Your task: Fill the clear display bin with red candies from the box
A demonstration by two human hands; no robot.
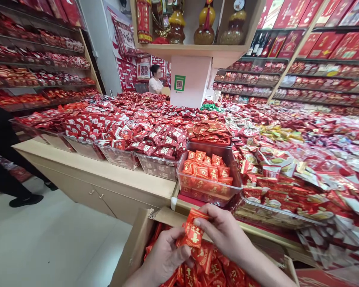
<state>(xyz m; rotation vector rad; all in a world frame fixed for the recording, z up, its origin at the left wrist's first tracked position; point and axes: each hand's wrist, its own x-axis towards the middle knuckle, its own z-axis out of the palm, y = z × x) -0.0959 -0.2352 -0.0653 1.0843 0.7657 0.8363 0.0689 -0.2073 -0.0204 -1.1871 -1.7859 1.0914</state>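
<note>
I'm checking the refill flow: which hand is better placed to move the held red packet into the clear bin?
Likely the right hand: it pinches the top of the red packet and sits closer to the clear bin. The left hand holds its lower end, over the cardboard box.

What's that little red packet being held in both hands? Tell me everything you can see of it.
The red packet is a small, shiny, crinkled wrapper, like foil or plastic, with gold printed characters on its face. It is held roughly upright, slightly tilted, between the left hand, which grips its lower edge, and the right hand, which pinches its upper right side. It sits just above an open cardboard box filled with similar red packets.
</note>
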